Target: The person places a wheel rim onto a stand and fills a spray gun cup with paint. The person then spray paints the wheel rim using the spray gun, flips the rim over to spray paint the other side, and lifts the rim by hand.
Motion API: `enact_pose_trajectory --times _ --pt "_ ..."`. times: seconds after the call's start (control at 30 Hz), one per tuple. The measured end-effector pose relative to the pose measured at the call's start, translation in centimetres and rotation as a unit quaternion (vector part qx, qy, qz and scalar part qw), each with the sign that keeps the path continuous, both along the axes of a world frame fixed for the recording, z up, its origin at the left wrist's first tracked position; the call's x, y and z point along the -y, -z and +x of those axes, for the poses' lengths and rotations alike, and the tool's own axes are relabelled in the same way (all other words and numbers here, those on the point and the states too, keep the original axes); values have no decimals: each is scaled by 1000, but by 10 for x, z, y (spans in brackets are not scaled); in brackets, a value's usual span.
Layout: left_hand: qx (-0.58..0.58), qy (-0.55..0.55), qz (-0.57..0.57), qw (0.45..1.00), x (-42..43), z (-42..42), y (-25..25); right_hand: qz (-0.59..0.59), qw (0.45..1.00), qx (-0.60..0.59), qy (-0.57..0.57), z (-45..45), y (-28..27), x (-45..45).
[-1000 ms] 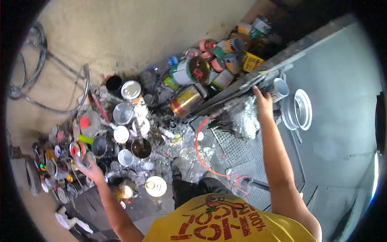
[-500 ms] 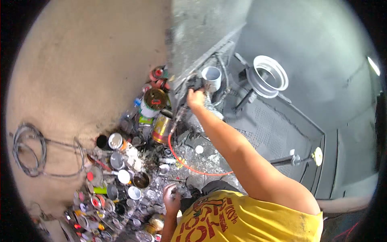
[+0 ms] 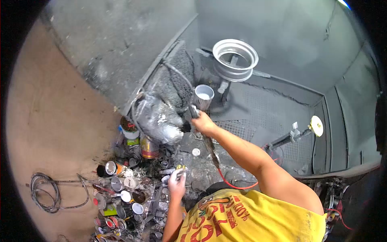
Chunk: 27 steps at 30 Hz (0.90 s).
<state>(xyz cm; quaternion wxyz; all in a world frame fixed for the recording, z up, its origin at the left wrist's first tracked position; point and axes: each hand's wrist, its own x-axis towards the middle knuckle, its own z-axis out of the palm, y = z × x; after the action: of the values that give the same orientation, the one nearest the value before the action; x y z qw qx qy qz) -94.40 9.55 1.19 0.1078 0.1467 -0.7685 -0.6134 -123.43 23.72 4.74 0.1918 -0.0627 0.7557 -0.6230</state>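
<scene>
A worker's right hand [image 3: 202, 123] keeps its grip closed around a spray gun [image 3: 203, 99], its cup upright near a silver wheel rim [image 3: 242, 73]. The left hand [image 3: 177, 182] is near paint cans [image 3: 117, 184], its grip unclear.

We've got the coiled hose [image 3: 45, 193] far L, paint cans [image 3: 111, 167] to its R, the wheel rim [image 3: 242, 73] on its stand [image 3: 226, 90] beyond the spray gun [image 3: 203, 99], & the disc [image 3: 317, 126] (on its pole [image 3: 284, 140]) R of both.
</scene>
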Motion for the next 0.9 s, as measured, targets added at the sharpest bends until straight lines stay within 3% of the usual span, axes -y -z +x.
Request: enact_pose_trajectory --times 0.1,0.13,0.17,0.2,0.27,0.3,0.37,0.47,0.6,0.7,0.73,0.83,0.9 --pt "21 52 90 994 -56 -49 3 69 997 16 -30 44 0 -82" --pt "-7 95 50 994 -70 -65 19 67 997 -23 -34 57 21 -106" --pt "15 94 122 988 -89 -81 36 66 995 -60 -37 69 41 -129" --pt "37 91 194 976 -111 -93 47 56 997 -16 -45 86 37 -152" --pt "171 74 212 960 -155 -113 24 2 998 61 -34 117 26 -191" --pt "196 78 263 941 -171 -117 42 -15 991 106 -78 121 49 -213" --pt "267 168 241 918 -192 -126 51 27 990 120 -62 144 13 -241" --pt "325 177 209 905 -230 -130 68 24 991 120 -45 163 44 -277" --pt "350 163 244 890 -264 -131 68 2 996 84 -10 175 95 -310" --pt "331 97 165 924 -284 -136 48 4 989 149 2 181 74 -319" --pt "322 151 167 920 -279 -140 54 18 998 68 -5 184 88 -320" --pt "350 233 95 902 -266 -153 67 81 993 89 -2 190 81 -317" --pt "379 251 106 885 -257 -158 80 80 996 41 3 190 86 -314"
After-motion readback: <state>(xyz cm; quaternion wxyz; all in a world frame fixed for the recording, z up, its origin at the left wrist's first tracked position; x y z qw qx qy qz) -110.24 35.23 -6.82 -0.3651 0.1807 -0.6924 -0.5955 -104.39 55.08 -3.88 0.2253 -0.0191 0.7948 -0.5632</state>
